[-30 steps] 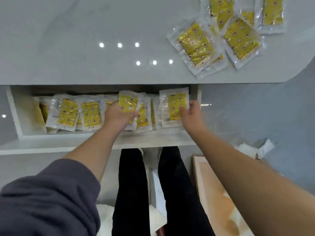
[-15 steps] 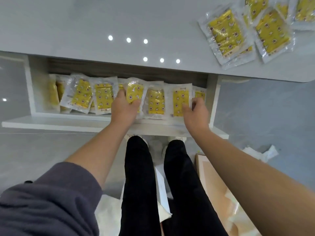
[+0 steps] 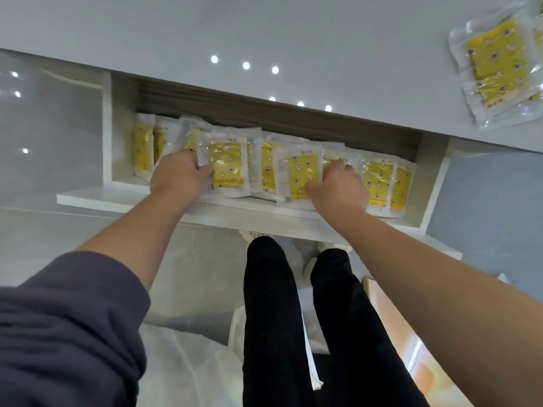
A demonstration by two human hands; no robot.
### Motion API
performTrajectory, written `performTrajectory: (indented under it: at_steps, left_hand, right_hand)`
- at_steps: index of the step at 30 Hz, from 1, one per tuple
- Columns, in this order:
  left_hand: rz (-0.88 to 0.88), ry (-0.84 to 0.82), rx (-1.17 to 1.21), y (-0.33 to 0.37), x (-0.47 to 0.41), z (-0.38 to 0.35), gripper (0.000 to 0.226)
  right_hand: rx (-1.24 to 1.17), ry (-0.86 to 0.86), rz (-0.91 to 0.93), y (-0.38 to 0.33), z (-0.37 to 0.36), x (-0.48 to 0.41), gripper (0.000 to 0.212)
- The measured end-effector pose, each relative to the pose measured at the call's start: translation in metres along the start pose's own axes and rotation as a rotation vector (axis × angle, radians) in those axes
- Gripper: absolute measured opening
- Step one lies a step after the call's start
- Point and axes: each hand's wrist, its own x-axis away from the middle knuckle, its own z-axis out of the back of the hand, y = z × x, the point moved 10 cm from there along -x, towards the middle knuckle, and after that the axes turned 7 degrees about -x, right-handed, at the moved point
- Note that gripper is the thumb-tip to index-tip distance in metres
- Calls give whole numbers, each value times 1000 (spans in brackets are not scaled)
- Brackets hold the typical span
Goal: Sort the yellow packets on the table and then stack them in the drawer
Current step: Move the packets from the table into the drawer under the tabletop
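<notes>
An open white drawer (image 3: pixel 205 205) under the tabletop holds a row of several yellow packets in clear wrappers, standing on edge and overlapping. My left hand (image 3: pixel 179 176) grips the left side of one packet (image 3: pixel 226 165) near the row's middle-left. My right hand (image 3: pixel 338 186) holds the right side of another packet (image 3: pixel 299 174), thumb on its front. More packets (image 3: pixel 382 180) stand to the right of my right hand, and some (image 3: pixel 142 148) at the drawer's left end. A pile of packets (image 3: pixel 496 69) lies on the table at the top right.
The glossy grey tabletop (image 3: pixel 264 30) overhangs the drawer's back. My black-trousered legs (image 3: pixel 293 318) stand below the drawer front. A light wooden box (image 3: pixel 411 348) sits on the floor at the lower right, with white plastic sheeting (image 3: pixel 191 362) at the lower left.
The view has swung left and tilted. My left hand has moved leftward along the row, and both hands have shifted the packets they hold within the drawer.
</notes>
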Motion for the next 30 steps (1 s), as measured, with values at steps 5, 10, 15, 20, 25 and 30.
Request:
performTrajectory:
  at_steps: [5,10,15,20,25,30]
  left_hand:
    - [-178,345,-429,8,-3,51,29]
    - [-353,284,-766,-4,-39,68,51]
    - [-506,-21,-793,-11,-75,57,80]
    - [-615,-62,-700,-15,-83,69,67]
    - [-677,-66,-562,-6,-84,73,24]
    - [-606,-42,-482,4,-90,69,33]
  right_hand:
    - [140,192,274,-55,23,9,42]
    - [159,4,528,-153,-20,5,42]
    - [166,-119,611,-220,-56,-16,40]
    - [23,-222,619,-240,-63,-18,29]
    - [-78,-245,576,-247,-66,-18,15]
    - [34,-205,449,-242,-76,-34,26]
